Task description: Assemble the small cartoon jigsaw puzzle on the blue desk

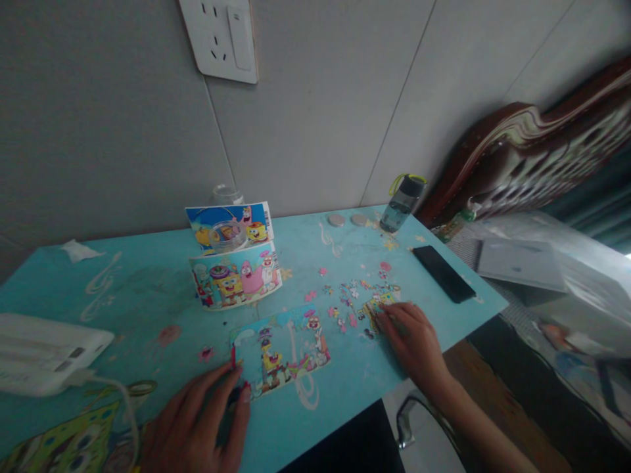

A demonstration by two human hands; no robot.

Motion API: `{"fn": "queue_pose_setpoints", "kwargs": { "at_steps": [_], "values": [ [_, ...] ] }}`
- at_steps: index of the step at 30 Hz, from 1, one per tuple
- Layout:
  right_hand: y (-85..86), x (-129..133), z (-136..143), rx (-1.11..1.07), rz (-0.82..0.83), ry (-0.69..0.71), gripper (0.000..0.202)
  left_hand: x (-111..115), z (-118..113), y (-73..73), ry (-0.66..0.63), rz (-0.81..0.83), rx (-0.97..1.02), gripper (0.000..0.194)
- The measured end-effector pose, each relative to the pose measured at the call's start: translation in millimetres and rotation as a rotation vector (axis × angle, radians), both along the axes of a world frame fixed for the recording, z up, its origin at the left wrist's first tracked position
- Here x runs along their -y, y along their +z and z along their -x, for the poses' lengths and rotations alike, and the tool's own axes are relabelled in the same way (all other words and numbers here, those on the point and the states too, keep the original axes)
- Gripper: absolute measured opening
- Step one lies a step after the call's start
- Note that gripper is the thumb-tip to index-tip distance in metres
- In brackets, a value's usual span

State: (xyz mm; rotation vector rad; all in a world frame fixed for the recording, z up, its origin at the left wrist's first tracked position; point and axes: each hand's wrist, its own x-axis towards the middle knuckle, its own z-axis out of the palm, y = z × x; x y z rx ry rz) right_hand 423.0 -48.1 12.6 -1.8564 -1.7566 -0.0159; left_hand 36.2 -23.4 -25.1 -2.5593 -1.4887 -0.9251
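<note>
A partly assembled cartoon jigsaw (271, 361) lies on the turquoise table, its frame and some inner parts joined, with bare table showing inside. My left hand (202, 414) rests by its left edge, fingers apart, fingertips at the border. To the right, my right hand (411, 332) has its fingertips together at a yellowish cluster of pieces (377, 307); whatever they pinch is too small to name. Loose pieces (345, 295) are scattered between the jigsaw and that hand. Behind the jigsaw, a picture card (239, 279) shows cartoon characters.
Another card (256, 223) stands behind, near a clear jar (227, 194). A water bottle (403, 202), two round lids (336, 220) and a black phone (444, 273) are on the right. At left are a white device (49, 355) with a cable and a tissue (79, 251).
</note>
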Motion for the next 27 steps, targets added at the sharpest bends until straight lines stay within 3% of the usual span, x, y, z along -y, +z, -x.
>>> {"fn": "queue_pose_setpoints", "kwargs": {
  "at_steps": [3, 10, 15, 18, 21, 24, 27],
  "values": [
    [-2.5, -9, -22, 0.027, 0.096, -0.101, 0.032, 3, -3, 2.3, 0.014, 0.019, 0.008, 0.028],
    [-4.3, -21, -45, -0.057, 0.177, -0.115, 0.036, 11, -16, 14.7, 0.1, 0.031, -0.034, 0.034],
    [14.4, -21, -45, -0.271, 0.258, -0.134, 0.033, 16, -27, 24.9, 0.09, 0.019, -0.087, 0.035],
    [32.1, -21, -7, -0.355, 0.178, -0.008, 0.03, 17, -32, 28.9, -0.003, 0.042, -0.101, 0.037],
    [40.0, -29, 54, -0.425, 0.161, 0.252, 0.022, 15, -35, 33.5, -0.062, 0.077, -0.12, 0.038],
    [35.2, -41, 110, -0.51, 0.21, 0.399, 0.018, 15, -37, 39.5, -0.098, 0.099, -0.139, 0.039],
    [26.7, -54, 141, -0.524, 0.288, 0.456, 0.017, 15, -39, 44.9, -0.104, 0.122, -0.121, 0.037]
  ]
}}
